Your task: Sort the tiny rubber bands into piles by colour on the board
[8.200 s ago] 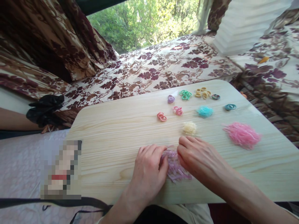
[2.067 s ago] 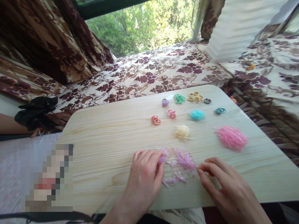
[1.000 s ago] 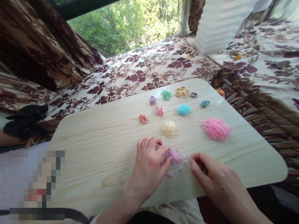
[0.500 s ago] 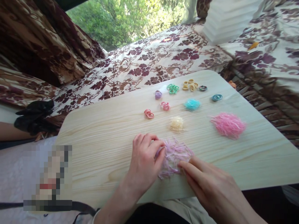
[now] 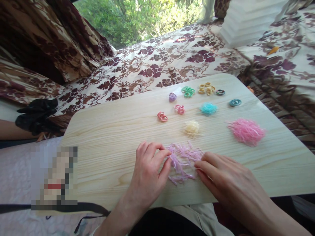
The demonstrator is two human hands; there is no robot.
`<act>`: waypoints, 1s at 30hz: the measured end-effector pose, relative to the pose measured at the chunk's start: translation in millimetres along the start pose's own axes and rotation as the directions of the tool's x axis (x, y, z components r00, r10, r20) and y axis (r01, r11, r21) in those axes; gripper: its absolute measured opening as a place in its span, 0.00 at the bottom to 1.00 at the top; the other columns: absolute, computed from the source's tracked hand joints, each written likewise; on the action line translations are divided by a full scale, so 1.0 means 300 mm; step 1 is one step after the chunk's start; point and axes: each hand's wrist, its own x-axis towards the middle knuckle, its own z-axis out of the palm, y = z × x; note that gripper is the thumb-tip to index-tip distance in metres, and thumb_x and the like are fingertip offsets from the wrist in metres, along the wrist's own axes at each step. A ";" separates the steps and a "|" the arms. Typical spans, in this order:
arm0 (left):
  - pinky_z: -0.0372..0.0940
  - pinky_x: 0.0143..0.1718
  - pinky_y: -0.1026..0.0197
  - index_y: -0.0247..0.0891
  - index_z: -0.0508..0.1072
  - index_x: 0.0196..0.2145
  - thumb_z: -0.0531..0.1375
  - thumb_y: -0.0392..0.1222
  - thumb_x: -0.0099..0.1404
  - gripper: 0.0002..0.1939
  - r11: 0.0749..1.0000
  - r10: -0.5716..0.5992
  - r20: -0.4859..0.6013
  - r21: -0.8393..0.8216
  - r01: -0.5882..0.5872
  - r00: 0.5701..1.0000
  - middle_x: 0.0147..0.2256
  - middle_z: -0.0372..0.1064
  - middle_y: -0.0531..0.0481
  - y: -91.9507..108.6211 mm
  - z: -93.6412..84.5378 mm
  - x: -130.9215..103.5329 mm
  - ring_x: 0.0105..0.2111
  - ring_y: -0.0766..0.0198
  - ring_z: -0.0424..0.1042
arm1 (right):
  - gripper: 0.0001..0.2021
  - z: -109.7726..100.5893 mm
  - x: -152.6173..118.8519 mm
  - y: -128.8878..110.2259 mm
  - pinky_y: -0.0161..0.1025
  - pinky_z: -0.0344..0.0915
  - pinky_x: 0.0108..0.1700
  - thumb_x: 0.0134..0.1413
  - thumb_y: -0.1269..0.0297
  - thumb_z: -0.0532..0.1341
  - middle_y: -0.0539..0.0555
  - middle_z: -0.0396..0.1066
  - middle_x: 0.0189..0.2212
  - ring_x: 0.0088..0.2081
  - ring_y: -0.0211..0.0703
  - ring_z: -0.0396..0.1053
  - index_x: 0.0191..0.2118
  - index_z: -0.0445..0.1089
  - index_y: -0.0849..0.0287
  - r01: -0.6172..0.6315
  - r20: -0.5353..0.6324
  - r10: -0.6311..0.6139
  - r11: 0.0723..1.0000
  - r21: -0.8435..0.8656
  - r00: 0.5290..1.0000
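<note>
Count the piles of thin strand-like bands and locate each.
4: lilac pile between the left hand and right hand; cream pile beyond it; turquoise pile farther back; pink pile at the right. Hands may hide some lilac bands.

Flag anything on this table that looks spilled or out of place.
The lilac strands between the left hand and right hand look messy, straggling out toward the near side, while the pink pile and cream pile sit bunched.

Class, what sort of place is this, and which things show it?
Probably a room in a home: a floral curtain hangs beside a window, matching floral fabric lies below it, and a wood-grained table stands close by.
</note>
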 end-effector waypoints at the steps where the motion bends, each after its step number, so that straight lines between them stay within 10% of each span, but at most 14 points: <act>1: 0.58 0.50 0.48 0.39 0.73 0.39 0.58 0.32 0.67 0.05 1.000 -0.002 -0.001 -0.001 0.002 1.000 0.39 0.68 0.49 -0.001 -0.001 -0.001 0.42 0.58 0.66 | 0.11 -0.005 -0.004 0.005 0.39 0.58 0.31 0.61 0.72 0.52 0.51 0.66 0.26 0.27 0.42 0.66 0.29 0.67 0.55 -0.002 -0.005 0.002 1.000 -0.010 1.000; 23: 0.59 0.52 0.47 0.40 0.74 0.37 0.55 0.33 0.68 0.08 0.998 -0.020 0.012 0.064 0.019 1.000 0.38 0.71 0.48 0.004 -0.006 0.007 0.41 0.57 0.67 | 0.12 -0.027 0.077 0.011 0.41 0.54 0.29 0.43 0.83 0.58 0.52 0.66 0.25 0.26 0.43 0.62 0.23 0.65 0.57 0.231 0.204 -0.195 0.957 -0.173 0.959; 30: 0.57 0.55 0.45 0.39 0.74 0.37 0.56 0.33 0.68 0.08 0.998 -0.026 0.009 0.054 0.025 1.000 0.38 0.71 0.48 0.010 0.001 0.013 0.41 0.58 0.68 | 0.09 -0.055 0.055 0.051 0.34 0.59 0.27 0.58 0.71 0.53 0.49 0.68 0.25 0.24 0.36 0.66 0.27 0.66 0.56 -0.017 0.056 0.011 0.993 0.118 0.998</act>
